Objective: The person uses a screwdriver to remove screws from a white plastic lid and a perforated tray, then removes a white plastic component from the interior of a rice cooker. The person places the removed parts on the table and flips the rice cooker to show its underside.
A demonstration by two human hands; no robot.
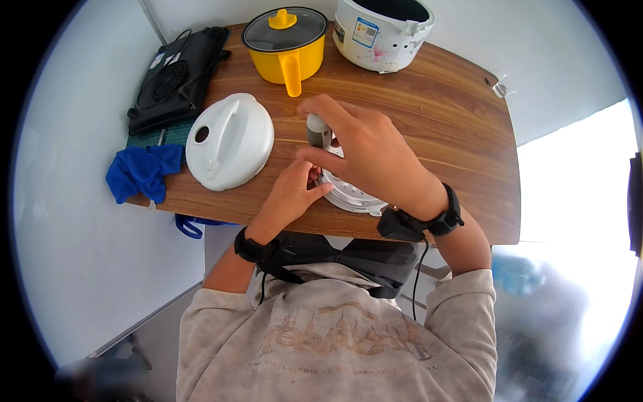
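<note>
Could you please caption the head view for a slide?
Both hands, left hand and right hand, work a round metal plate on a wooden table.

A small, plain room set up like a home cooking corner. A wooden surface [435, 100] stands against bare white walls and carries kitchen appliances: a white rice cooker [382, 30], a yellow pot with a glass lid [287, 45], a black portable cooktop [177, 77], and a blue cloth [142, 171].

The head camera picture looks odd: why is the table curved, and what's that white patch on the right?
In the head view, the fisheye lens bends the wooden table's straight edges toward the round black rim; the right side is overexposed daylight glare, washing out detail; the hands, left hand and right hand, stay evenly lit and sharp.
</note>
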